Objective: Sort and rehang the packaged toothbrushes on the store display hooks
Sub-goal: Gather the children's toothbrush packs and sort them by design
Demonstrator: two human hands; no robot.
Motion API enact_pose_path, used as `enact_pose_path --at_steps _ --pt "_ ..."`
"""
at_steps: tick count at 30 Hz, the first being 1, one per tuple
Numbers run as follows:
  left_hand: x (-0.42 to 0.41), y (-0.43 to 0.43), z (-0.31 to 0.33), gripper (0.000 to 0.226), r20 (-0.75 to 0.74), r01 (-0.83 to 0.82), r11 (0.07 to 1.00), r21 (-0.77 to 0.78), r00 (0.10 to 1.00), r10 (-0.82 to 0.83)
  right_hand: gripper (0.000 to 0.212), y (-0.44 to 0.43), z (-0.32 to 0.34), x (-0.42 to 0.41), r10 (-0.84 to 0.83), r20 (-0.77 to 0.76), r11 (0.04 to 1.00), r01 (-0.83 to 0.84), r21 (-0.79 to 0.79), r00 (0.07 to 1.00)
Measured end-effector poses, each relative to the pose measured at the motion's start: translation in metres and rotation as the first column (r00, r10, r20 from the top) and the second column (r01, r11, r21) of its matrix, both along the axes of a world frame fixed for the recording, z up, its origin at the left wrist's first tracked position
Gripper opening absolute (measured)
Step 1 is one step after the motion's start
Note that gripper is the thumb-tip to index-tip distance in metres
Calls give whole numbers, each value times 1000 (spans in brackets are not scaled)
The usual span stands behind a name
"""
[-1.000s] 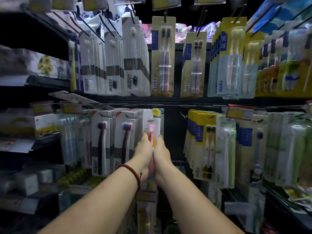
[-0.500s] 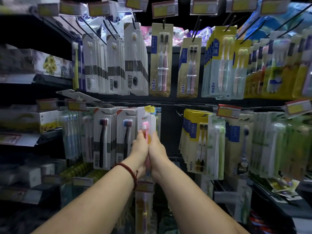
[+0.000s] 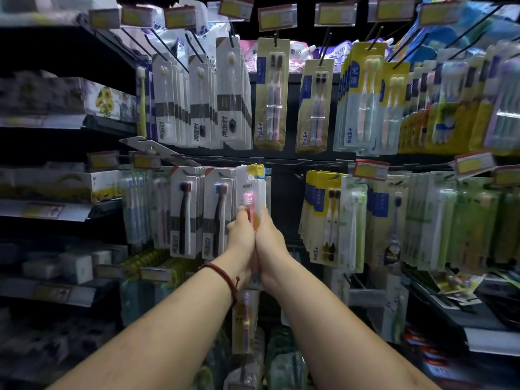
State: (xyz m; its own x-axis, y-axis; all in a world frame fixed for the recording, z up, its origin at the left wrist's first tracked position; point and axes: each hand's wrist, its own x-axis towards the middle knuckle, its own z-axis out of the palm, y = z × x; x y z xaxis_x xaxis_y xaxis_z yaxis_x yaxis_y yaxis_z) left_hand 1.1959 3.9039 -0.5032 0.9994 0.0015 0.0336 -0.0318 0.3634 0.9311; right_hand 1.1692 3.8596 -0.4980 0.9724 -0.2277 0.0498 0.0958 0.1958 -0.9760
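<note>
Two hands point(image 3: 241, 243) point(image 3: 271, 243) clasp flat glossy toothbrush pack point(image 3: 254, 190)

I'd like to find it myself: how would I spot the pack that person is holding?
Below the lower hook rail, look left of the dark middle gap. Right of two white packs with dark-handled brushes, the left hand and right hand hold a white pack. Unlike them, it shows a pink brush.

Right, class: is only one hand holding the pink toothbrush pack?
No, both the left hand and the right hand grip the pink toothbrush pack, one on each side of it.
</note>
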Motion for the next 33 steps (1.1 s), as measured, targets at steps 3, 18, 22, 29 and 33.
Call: enact_pose_path --at_steps 3,18,22,29,33 --pt "-18 8 -24 41 50 -1 1000 21 999 0 56 4 -24 -10 3 -25 999 -4 -33 1000" --pt "-76 79 -244 54 -215 -5 1000 27 976 11 82 37 -239 -41 -10 -239 924 -83 -375 971" --pt "-72 97 -266 50 -286 13 999 -31 958 -21 88 44 -261 -29 113 -241 862 -216 -458 964" --pt "-23 112 -289 47 -254 -212 977 -39 947 195 67 72 -264 14 218 -238 915 -283 -287 947" --pt "1 124 -305 85 -215 -299 954 13 931 294 48 82 -285 33 202 -188 957 -235 -169 961"
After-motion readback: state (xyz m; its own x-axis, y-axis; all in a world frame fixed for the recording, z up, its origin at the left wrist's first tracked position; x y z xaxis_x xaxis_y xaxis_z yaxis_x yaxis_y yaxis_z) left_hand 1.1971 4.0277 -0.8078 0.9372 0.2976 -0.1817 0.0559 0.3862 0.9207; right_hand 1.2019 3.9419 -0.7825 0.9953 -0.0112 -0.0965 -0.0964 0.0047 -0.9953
